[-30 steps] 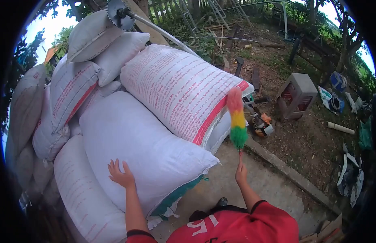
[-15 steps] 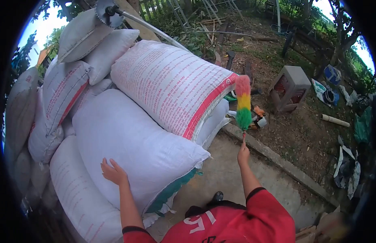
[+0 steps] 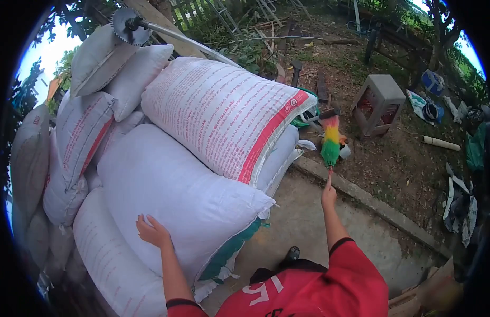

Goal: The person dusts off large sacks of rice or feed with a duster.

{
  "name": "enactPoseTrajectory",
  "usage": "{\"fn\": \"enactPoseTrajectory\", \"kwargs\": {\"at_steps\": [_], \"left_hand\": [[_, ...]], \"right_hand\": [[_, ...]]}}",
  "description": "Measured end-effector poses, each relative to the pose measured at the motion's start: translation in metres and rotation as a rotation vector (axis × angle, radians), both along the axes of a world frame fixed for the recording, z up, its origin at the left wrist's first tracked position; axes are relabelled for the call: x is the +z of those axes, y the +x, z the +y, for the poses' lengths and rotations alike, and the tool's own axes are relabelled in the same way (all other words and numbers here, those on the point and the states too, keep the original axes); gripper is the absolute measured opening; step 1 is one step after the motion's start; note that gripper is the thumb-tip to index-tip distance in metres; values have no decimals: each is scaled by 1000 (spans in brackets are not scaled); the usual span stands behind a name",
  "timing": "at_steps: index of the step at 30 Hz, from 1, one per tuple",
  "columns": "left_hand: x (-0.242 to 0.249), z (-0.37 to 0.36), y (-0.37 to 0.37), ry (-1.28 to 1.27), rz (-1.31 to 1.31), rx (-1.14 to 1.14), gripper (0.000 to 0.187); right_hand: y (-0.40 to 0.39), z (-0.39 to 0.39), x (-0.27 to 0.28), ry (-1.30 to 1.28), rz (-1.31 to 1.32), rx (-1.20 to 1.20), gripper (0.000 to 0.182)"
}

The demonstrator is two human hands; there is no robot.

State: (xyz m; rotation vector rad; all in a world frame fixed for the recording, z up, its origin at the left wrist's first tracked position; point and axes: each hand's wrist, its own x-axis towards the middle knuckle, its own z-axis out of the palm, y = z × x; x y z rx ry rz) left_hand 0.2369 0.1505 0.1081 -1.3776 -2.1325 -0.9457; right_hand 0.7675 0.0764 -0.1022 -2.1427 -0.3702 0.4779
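My right hand (image 3: 328, 195) grips the thin handle of a rainbow feather duster (image 3: 330, 140), whose pink, yellow and green head points away from me, just right of the end of the red-printed white sack (image 3: 224, 111). My left hand (image 3: 152, 231) rests flat, fingers spread, on the big plain white sack (image 3: 171, 185) in the stack. I wear a red shirt with white numbers.
Several filled white sacks are piled at the left, with a toothed saw blade on a pole (image 3: 130, 25) on top. A concrete strip and curb (image 3: 371, 203) run at the right. Beyond lie a grey block stool (image 3: 379, 103), a white pipe (image 3: 440, 142) and scattered debris.
The duster has swung away from the red-printed sack's end, to the right and lower, tilting away from me. My left hand stays on the plain sack.
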Motion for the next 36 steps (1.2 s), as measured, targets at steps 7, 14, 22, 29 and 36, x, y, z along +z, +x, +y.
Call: {"fn": "enactPoseTrajectory", "kwargs": {"at_steps": [7, 14, 22, 29, 36], "left_hand": [[0, -2, 4, -5, 18, 20, 35], [0, -1, 4, -7, 16, 25, 35], [4, -4, 6, -49, -44, 8, 35], [-4, -2, 0, -36, 8, 36, 35], [2, -1, 6, -11, 19, 55, 37]], "right_hand": [[-68, -81, -14, -11, 14, 148, 48], [-84, -52, 5, 46, -167, 521, 43], [-33, 21, -11, -96, 4, 94, 48], [-74, -21, 6, 184, -19, 260, 44], [-65, 2, -15, -147, 158, 208, 48]]}}
